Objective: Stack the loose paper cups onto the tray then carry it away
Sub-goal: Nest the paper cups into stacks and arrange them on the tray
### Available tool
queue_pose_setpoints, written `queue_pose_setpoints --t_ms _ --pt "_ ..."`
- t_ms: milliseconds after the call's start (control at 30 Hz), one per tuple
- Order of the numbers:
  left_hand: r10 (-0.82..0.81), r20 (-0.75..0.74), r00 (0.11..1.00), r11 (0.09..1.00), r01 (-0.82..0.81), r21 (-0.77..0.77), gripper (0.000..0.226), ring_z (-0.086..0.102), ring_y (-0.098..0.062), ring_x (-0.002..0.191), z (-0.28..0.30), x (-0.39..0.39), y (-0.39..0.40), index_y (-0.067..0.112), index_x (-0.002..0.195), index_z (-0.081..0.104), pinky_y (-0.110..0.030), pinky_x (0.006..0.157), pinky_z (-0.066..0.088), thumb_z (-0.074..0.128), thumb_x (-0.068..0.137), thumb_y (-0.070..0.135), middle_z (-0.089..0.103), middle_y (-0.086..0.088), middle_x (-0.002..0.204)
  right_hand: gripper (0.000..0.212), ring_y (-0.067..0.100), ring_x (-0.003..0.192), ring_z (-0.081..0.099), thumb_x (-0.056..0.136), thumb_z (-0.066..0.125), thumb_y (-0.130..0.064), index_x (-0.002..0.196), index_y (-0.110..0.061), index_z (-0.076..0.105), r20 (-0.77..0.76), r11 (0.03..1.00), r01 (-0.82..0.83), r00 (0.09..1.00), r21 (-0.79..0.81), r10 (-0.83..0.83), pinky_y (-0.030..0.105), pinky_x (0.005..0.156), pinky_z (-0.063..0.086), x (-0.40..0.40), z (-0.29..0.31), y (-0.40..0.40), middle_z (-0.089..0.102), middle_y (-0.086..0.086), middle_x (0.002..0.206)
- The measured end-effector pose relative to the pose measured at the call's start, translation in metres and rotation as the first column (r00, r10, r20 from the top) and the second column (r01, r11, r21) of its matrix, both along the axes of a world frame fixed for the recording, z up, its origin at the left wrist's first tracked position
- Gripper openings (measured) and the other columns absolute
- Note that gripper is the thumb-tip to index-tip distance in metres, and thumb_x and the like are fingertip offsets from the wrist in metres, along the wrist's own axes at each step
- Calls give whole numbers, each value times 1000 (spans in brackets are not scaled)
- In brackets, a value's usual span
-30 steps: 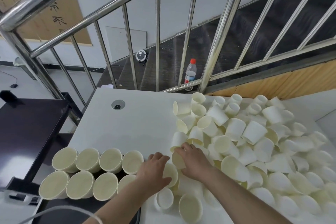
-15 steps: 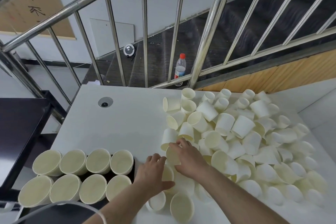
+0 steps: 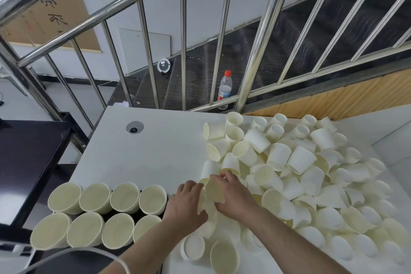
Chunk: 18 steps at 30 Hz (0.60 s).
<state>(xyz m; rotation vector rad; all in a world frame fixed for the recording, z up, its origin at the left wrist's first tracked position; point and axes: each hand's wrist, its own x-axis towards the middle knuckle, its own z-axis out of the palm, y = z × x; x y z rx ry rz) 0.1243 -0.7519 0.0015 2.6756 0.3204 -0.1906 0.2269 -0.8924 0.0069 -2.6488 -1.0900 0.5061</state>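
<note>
A white table (image 3: 142, 158) is seen from above through the head camera, backed by a steel stair railing (image 3: 255, 58). At the near left edge a dark tray (image 3: 155, 270) is mostly hidden under eight cream paper cup stacks (image 3: 95, 216), set upright in two rows of four with their open mouths facing up; how many cups are nested in each cannot be told. The right half of the table is covered by a loose pile of white paper cups (image 3: 311, 173), lying on their sides and tumbled over one another, too many to be counted. At the pile's near left edge, just beside the tray, the left hand (image 3: 186, 204) is curled around a cup lying on its side, and the right hand (image 3: 231, 196) is closed with fingers and thumb on a single cup (image 3: 214, 190), its mouth turned toward the camera. Two more cups are seen lying in front of the forearms. Behind the railing, one clear plastic bottle with a red cap (image 3: 225, 85) is stood upright on the dark stairs.
</note>
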Motion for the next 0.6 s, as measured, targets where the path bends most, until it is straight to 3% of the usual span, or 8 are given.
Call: queue_pose_setpoints --t_ms 167,333,600 --pt "147 191 971 987 -132 -90 70 40 -16 128 15 -11 25 24 143 36 -29 87 47 53 78 45 40 10 139 74 13 122 42 81 67 -30 146 -29 32 -37 983 20 999 181 -14 23 93 44 0 11 10 29 -5 132" --pt "244 277 930 969 -223 -103 85 37 -15 129 33 -25 52 23 142 39 -26 94 43 30 67 62 42 12 139 73 12 102 50 79 67 -31 145 -27 36 -37 954 -18 999 300 30 25 87 48 -6 28 36 28 -8 126" --pt "387 361 848 919 -386 -78 67 43 -20 125 55 -58 97 20 138 46 -32 91 46 60 77 44 49 8 136 70 9 104 46 78 67 -32 143 -26 39 1 895 -141 988 422 155 27 86 48 -30 45 82 29 -6 124"
